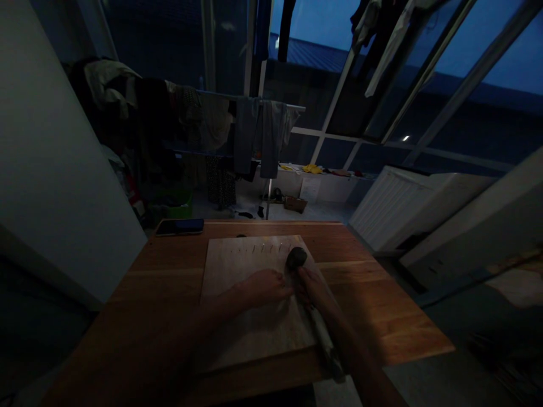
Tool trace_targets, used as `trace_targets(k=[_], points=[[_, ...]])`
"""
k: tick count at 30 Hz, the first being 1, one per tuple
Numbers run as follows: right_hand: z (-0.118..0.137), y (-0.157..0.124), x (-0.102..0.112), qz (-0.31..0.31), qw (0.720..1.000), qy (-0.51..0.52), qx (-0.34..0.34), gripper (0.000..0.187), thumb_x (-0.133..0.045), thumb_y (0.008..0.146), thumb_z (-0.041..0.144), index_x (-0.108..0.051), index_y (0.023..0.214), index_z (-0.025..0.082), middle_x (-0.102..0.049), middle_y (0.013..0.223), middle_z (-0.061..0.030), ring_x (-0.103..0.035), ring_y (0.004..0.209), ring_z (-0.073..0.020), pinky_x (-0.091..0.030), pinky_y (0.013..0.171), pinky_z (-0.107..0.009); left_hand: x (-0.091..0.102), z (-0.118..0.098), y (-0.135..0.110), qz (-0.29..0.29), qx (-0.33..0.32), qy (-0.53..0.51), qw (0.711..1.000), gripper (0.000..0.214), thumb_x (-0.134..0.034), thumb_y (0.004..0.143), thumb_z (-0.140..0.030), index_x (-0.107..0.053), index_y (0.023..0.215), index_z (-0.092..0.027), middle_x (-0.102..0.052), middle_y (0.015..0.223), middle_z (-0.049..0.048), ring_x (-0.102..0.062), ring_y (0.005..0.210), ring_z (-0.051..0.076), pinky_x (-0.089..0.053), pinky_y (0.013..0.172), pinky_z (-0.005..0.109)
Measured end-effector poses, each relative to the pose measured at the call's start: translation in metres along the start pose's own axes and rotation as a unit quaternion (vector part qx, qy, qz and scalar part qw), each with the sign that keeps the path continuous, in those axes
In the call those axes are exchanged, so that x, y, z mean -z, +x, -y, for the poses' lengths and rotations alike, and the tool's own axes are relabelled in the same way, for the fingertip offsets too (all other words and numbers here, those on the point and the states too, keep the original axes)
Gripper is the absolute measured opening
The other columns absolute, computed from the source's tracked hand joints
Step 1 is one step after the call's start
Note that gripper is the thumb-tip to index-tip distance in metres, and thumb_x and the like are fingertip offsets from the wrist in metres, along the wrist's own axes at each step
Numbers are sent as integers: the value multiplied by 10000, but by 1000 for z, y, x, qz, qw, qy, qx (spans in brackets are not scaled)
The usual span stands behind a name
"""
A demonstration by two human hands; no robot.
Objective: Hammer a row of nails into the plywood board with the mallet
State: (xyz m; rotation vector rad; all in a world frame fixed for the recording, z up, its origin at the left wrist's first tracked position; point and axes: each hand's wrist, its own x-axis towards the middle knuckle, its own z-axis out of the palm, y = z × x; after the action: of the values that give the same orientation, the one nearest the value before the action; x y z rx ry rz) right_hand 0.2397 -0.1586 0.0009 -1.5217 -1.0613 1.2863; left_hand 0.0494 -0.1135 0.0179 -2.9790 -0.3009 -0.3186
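Note:
A pale wooden board (250,333) lies flat on the brown wooden table, with a row of several nails (271,249) standing up near its far edge. My right hand (314,288) is closed around a hammer (324,333) close to its dark, rounded head (296,258). The hammer's light handle slants down past the board's near right corner. Just left of the hammer head, my left hand (263,286) rests over the board with its fingers closed together. Whatever the fingertips pinch is too dark and small to make out.
A dark phone (180,226) lies at the far left corner of the table (369,305). Beyond it stands a drying rack with hanging clothes (250,135), and a green tub (180,206) on the floor. A white appliance (390,203) stands at the right. Light is dim.

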Motion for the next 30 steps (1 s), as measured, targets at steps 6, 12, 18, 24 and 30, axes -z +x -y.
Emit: trace_targets(k=[6,12,18,24,30], points=[[2,0,0,7,1000,6,-6,496,-596,760,725,-469,761,245,-386,435,114,-338,289,-80,-256,272,-207,-5,9,-4,-28,63,-31,997,174,-605,904,-91,-698,1008,-196,-722,863,90,-684,811,231,-527,729,330],[0,1,0,6,1000,20,-14,526,-598,748,742,-510,851,233,-397,448,126,-327,269,-73,-230,260,-197,-1,66,-49,-249,394,-252,848,210,-569,904,-162,-747,1013,-183,-769,999,78,-712,900,196,-557,856,314],[-2,1,-1,7,1000,25,-17,557,-601,716,763,-503,861,234,-392,452,132,-312,268,-70,-222,248,-198,-13,90,-73,-297,485,-309,763,184,-644,812,-185,-772,943,-180,-800,985,63,-737,916,215,-571,905,346],[-1,0,-1,6,1000,21,-15,534,-595,742,747,-501,865,236,-385,449,130,-320,271,-77,-229,255,-201,-20,86,-68,-273,456,-310,788,182,-659,800,-167,-774,937,-193,-800,965,46,-742,898,205,-564,897,318],[0,-1,-1,9,1000,16,-13,515,-585,759,731,-506,876,236,-373,452,130,-310,273,-76,-217,253,-200,-21,88,-66,-254,456,-303,798,195,-652,799,-153,-757,957,-199,-793,908,32,-735,843,194,-559,844,296]])
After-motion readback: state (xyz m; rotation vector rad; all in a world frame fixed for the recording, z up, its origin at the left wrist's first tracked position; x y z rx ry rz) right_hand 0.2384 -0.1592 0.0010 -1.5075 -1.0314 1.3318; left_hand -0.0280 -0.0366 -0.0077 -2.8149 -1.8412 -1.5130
